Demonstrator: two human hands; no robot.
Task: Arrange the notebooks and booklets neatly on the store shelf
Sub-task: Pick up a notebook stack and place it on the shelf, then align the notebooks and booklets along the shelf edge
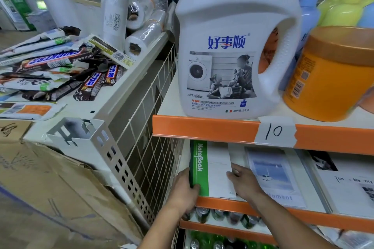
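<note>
Left hand (185, 190) and right hand (245, 183) hold notebook (199, 168).

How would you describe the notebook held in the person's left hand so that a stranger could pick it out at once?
Find the big white detergent jug on the orange-edged shelf tagged 10. On the shelf below, at the left beside the wire grid, lies the notebook, gripped by the left hand. Unlike the pale photo-cover booklets to its right, it has a green band reading NoteBook.

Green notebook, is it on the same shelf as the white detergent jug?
No, the notebook lies on the shelf one level below the one the jug stands on.
</note>
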